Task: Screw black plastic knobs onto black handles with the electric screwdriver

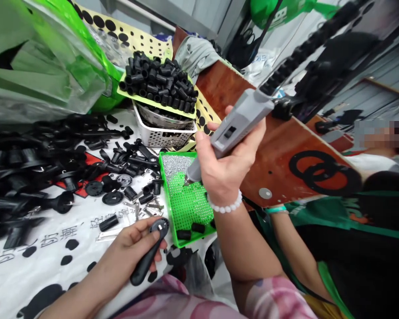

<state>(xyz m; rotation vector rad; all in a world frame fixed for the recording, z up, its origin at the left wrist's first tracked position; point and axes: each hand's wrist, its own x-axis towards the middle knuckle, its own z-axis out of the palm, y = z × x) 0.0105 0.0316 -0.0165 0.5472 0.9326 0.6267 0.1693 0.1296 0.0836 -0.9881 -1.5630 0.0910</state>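
Observation:
My right hand (226,166) is closed around a grey electric screwdriver (239,122), its tip down over the screws in a green perforated tray (186,201). A white bead bracelet sits on that wrist. My left hand (133,246) grips a black plastic handle part (149,257) with a round head near the table's front edge. Small metal screws and clips (146,206) lie scattered between the left hand and the green tray. Two short black tubes rest at the tray's near end.
A heap of black plastic parts (36,168) covers the left of the table. A white basket (162,133) carries a green lid piled with black tubes (159,84). Green plastic bags (46,57) stand at the back left. Another person in green sits at right (352,230).

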